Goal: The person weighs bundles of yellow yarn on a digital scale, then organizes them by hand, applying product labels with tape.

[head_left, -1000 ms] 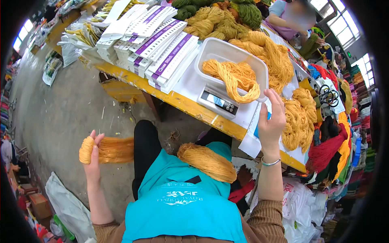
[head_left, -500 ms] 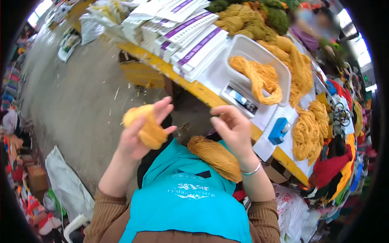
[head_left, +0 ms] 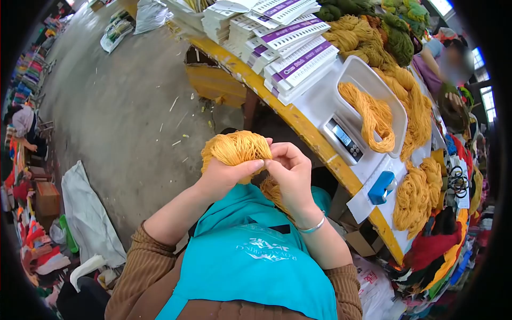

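Observation:
A bundled skein of golden-yellow yarn (head_left: 234, 148) is held up above my lap. My left hand (head_left: 226, 175) is wrapped round it from below, thumb pressed along its near side. At the skein's right end my right hand (head_left: 294, 173) pinches thumb and forefinger together, close against my left thumb; a single strand between them is too fine to make out. Another golden-brown skein (head_left: 273, 191) lies on the turquoise apron (head_left: 256, 261), partly hidden behind my right hand.
On the yellow-edged table (head_left: 314, 140) stand a scale (head_left: 343, 140), a white tub (head_left: 399, 114) holding yarn, a blue tape dispenser (head_left: 382, 188), stacked printed cards (head_left: 304, 58) and loose yarn heaps (head_left: 416, 200). A person (head_left: 442, 64) sits across the table. A white sack (head_left: 88, 208) lies on the floor.
My hands were apart, with the left fingers spread around the yarn. They have come together at the skein, the left closing round it and the right pinching its end. The view has shifted left.

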Action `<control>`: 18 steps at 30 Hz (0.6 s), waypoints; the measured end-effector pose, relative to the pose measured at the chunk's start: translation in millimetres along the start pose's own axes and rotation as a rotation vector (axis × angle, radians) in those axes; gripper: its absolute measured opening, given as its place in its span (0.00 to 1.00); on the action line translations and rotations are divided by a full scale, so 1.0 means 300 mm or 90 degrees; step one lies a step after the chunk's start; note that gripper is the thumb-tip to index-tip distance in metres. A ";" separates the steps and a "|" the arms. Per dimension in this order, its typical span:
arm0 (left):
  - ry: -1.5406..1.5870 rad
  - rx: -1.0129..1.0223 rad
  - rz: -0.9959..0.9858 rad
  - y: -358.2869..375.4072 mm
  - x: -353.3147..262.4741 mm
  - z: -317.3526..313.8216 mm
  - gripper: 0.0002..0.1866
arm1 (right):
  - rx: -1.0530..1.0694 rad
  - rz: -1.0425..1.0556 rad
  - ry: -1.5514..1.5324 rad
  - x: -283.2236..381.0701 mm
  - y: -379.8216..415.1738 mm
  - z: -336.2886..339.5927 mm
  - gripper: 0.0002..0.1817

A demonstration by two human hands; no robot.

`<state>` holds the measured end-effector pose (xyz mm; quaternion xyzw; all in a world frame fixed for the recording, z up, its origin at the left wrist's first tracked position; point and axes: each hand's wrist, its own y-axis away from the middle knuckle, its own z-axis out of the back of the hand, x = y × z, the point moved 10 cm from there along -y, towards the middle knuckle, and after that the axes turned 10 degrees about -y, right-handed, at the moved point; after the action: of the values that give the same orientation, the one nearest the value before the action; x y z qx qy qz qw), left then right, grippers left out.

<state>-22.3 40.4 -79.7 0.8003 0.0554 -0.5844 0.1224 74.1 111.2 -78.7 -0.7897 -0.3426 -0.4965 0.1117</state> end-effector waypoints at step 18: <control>0.077 -0.060 0.018 0.001 0.017 0.048 0.14 | -0.007 -0.125 -0.159 -0.065 0.013 -0.022 0.03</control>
<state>-33.8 36.3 -88.7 0.8280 0.0788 -0.5303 0.1641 66.6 96.4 -91.6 -0.8085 -0.4268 -0.4050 0.0146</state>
